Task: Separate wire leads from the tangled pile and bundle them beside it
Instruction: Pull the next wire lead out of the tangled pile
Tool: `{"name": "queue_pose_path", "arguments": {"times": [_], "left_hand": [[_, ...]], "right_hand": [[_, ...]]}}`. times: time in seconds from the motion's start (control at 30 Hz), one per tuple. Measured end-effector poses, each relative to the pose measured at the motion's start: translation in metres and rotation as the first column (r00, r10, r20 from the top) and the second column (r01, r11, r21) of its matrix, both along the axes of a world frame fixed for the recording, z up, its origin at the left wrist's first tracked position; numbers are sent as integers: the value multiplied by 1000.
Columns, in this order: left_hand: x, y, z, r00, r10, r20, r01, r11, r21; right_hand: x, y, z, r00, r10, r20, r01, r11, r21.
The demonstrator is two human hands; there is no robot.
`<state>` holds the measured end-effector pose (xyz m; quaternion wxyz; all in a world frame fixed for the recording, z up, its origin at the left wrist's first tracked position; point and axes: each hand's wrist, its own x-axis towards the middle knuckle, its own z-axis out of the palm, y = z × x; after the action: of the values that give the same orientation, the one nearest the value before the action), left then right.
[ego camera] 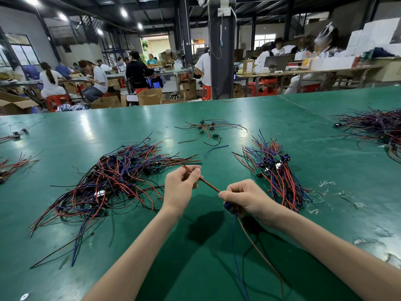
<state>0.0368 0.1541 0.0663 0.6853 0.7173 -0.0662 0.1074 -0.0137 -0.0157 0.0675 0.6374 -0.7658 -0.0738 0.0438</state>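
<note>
Left hand (181, 181) pinches a red wire lead (209, 185) between thumb and curled fingers. Right hand (245, 196) grips the same lead lower down, fingers closed around a small blue part (230, 207) at its end. The lead is stretched taut in the air between them, above the green table (217, 268). Its long axis runs from 10 o'clock at the left hand to 4 o'clock at the right. Its far tip pokes out past the left fingers towards 10 o'clock. The tip looks free of the nearest strands, though they overlap in this view and I cannot be sure. From under the right hand, blue and red tails (236, 246) trail towards 6 o'clock across the table.

The tangled pile (112, 181) lies at 9 o'clock from the left hand, just beside it. The sorted bundle (275, 170) lies at 1 o'clock from the right hand, near it, with its wires running roughly 11 to 5 o'clock. So the right hand is the nearer one for laying the lead down, and the lead is already close to parallel with the bundle. I judge the next move calls for a short carry towards 2 o'clock.

Further out, a small scatter of leads (208, 129) sits at 12 o'clock, and another heap (379, 129) at 2 o'clock, well apart.
</note>
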Motion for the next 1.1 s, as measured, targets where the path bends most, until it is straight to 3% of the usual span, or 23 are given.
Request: {"name": "queue_pose_path", "arguments": {"times": [0.2,0.37,0.43,0.6,0.73,0.8,0.83,0.9,0.93,0.97,1.0,1.07,1.1], "left_hand": [[1,1,-2,985,-78,-156,51,984,-172],[3,2,-9,997,20,73,-36,973,228],[3,2,-8,998,35,50,-44,983,178],[3,2,-2,993,-12,-115,-1,994,-112],[2,2,-1,986,-27,-166,2,989,-150],[2,4,-2,994,0,-113,-7,998,-57],[3,6,-5,999,44,-24,-41,995,94],[4,7,-10,970,85,228,-186,861,473],[4,7,-12,949,81,304,-245,797,552],[5,8,-12,947,85,310,-254,791,557],[5,7,-9,964,97,250,-212,845,490],[5,6,-5,995,91,40,-97,976,193],[4,5,-4,997,64,-50,-61,996,60]], "right_hand": [[0,1,1,1000,2,14,-2,1000,21],[-1,1,-2,1000,13,-1,-13,1000,2],[-2,1,-2,1000,9,-5,-9,1000,-4],[-3,1,2,1000,-7,1,7,1000,8],[-3,2,3,1000,-3,-2,3,1000,17],[-3,1,1,1000,3,-1,-3,1000,13],[-3,1,0,1000,8,-1,-8,1000,7],[-4,2,-2,1000,23,-5,-23,1000,-8],[-4,2,-3,1000,26,-7,-26,1000,-14],[-3,1,-4,1000,23,-7,-24,1000,-16],[-3,1,-3,1000,18,-6,-18,1000,-14],[-1,0,-2,1000,6,-6,-6,1000,0],[-1,0,-1,1000,4,-6,-3,1000,5]]}}
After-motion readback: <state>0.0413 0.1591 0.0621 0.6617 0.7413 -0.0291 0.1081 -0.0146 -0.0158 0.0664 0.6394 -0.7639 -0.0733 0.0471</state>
